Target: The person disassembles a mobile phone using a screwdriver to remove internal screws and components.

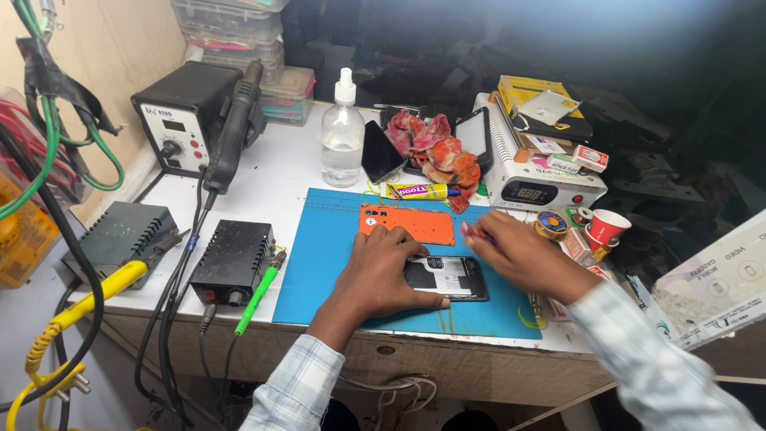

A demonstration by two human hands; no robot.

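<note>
- My left hand lies flat, fingers spread, pressing down on the left end of the opened phone; the thumb stretches right along its near edge.
- My right hand is bunched, the fingertips pinched on a small red tool just beyond the phone's far right corner; the hand is blurred, so I cannot tell the grip more finely.
- The phone lies flat on the blue work mat, near the mat's near edge, back off and insides showing. Its long axis runs left to right; I cannot tell which end is the top.
- Just beyond it lies the orange back cover, long axis also left to right, my left fingertips touching its near edge.
- Farther off on the table: a yellow glue tube, a clear spray bottle, a red rag.
- To the left stand a black hot-air station and two black boxes with a green-handled iron.
- To the right, a white machine and a red paper cup.
</note>
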